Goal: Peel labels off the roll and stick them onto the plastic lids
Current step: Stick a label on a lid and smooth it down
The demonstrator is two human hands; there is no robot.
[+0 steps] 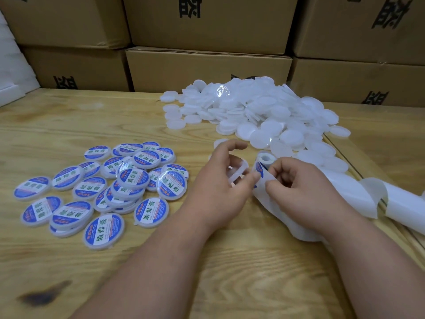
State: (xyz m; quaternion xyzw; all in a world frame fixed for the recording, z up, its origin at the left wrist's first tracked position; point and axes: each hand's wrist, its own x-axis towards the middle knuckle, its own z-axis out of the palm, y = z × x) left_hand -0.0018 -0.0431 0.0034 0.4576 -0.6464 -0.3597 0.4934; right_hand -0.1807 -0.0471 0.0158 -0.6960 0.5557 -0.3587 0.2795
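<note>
Mid-cycle, by the look of it: peeling the next label point(259, 169) off the roll point(266, 158) while a bare lid point(236, 172) waits in the other hand. Left hand point(220, 180) held just above the tabletop point(230, 261), fingers point(234, 145) curled round the blank white lid, thumb tip touching the blue edge of the label. Right hand point(301, 187) just beside it, fingers bunched and pinching the white backing strip point(358, 192), which trails off to the right edge. Roll itself partly hidden behind the thumb and fingers. Next move likely calls for lifting the label clean off the backing, centring it over the lid, then pressing flat without creases. Labelled lids point(101, 187) heaped on the left, unlabelled lids point(259, 113) piled behind the hands, cardboard boxes point(207, 65) stacked at the back.
</note>
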